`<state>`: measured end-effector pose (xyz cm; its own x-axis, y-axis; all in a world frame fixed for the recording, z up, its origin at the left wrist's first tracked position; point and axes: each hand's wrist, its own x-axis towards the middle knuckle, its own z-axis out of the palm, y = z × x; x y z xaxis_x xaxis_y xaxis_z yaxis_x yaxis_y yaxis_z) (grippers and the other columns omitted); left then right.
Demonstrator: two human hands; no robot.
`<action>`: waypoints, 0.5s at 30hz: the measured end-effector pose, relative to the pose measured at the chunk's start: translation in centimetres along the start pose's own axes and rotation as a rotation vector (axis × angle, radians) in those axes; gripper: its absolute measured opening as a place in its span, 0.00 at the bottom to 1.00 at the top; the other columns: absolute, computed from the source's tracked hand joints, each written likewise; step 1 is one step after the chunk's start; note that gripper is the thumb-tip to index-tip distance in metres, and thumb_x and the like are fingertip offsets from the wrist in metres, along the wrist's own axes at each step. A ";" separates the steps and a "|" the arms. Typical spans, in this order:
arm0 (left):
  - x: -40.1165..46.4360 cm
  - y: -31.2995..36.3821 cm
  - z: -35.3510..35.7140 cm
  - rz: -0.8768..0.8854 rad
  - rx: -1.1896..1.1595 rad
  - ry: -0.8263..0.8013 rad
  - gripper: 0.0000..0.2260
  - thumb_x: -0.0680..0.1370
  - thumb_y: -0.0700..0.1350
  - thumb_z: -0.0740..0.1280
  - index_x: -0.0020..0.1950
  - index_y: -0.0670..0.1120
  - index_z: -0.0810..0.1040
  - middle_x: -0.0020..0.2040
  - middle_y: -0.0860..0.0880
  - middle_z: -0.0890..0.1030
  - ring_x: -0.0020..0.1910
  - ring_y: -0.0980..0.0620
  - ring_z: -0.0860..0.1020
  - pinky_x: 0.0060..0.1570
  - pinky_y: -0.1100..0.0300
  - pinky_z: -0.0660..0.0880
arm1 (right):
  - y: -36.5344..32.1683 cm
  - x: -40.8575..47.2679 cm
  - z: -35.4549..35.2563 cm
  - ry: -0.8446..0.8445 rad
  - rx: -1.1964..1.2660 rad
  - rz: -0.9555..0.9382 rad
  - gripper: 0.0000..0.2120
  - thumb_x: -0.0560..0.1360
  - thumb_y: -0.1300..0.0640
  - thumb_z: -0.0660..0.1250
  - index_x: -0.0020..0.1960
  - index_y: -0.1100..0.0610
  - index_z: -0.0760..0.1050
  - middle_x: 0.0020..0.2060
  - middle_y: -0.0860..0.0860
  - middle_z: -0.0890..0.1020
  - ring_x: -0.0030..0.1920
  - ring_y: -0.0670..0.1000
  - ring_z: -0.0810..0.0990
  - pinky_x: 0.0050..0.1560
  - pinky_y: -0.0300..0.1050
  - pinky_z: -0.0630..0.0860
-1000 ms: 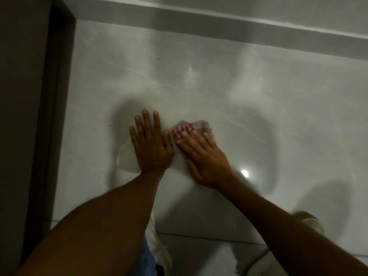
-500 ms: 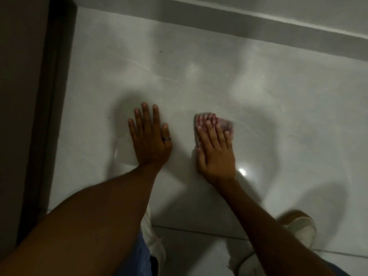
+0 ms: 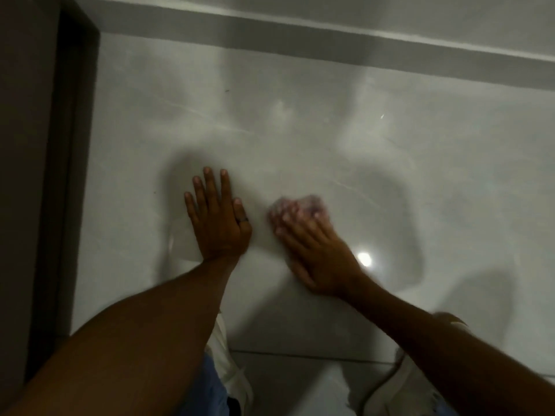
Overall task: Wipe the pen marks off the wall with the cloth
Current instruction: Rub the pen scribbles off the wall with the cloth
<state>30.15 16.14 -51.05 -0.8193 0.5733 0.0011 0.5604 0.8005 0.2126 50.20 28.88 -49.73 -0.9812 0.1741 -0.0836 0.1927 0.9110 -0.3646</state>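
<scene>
A glossy pale grey tiled surface point(image 3: 300, 130) fills the view. My left hand point(image 3: 217, 217) lies flat on it with fingers spread and a ring on one finger, holding nothing. To its right, my right hand point(image 3: 315, 247) presses a small pink and white cloth point(image 3: 310, 204) against the surface under its fingertips; hand and cloth are motion-blurred. A tiny dark mark point(image 3: 227, 91) shows higher up, another speck point(image 3: 154, 192) at the left. I cannot make out any pen marks under the cloth.
A dark door frame point(image 3: 69, 145) runs down the left side. A grey band and a white edge point(image 3: 330, 34) cross the top. A tile joint point(image 3: 285, 354) lies below the hands. My white shoes point(image 3: 231, 370) and blue trouser leg show at the bottom. A light glare point(image 3: 364, 259) sits beside my right wrist.
My right hand slid the cloth right, away from my left hand, and has now come partly back left. My left hand stays planted. The camera shifted slightly.
</scene>
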 end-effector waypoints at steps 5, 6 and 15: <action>0.0 0.0 -0.2 0.001 -0.010 0.002 0.27 0.87 0.50 0.54 0.88 0.47 0.60 0.88 0.40 0.59 0.87 0.37 0.56 0.85 0.35 0.54 | 9.5 -0.6 -3.1 -0.061 -0.004 -0.248 0.32 0.81 0.51 0.63 0.85 0.54 0.64 0.86 0.57 0.65 0.87 0.61 0.61 0.86 0.67 0.56; 0.0 0.0 -0.2 0.001 -0.005 0.004 0.27 0.87 0.50 0.54 0.88 0.47 0.60 0.88 0.40 0.59 0.87 0.37 0.57 0.85 0.35 0.54 | 11.5 0.4 -4.2 -0.004 -0.064 -0.125 0.34 0.81 0.52 0.63 0.86 0.54 0.62 0.86 0.58 0.65 0.87 0.62 0.61 0.87 0.68 0.55; -0.1 -0.2 0.5 0.012 0.031 0.027 0.27 0.88 0.50 0.53 0.88 0.47 0.59 0.88 0.40 0.59 0.87 0.37 0.57 0.85 0.35 0.55 | 13.3 11.9 -7.8 0.162 -0.020 0.713 0.40 0.84 0.32 0.49 0.89 0.51 0.49 0.89 0.56 0.50 0.90 0.60 0.49 0.90 0.62 0.44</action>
<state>30.14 16.04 -51.54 -0.8151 0.5785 0.0299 0.5736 0.7988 0.1817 41.02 45.96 -48.35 -0.6069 0.7795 -0.1552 0.7868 0.5619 -0.2553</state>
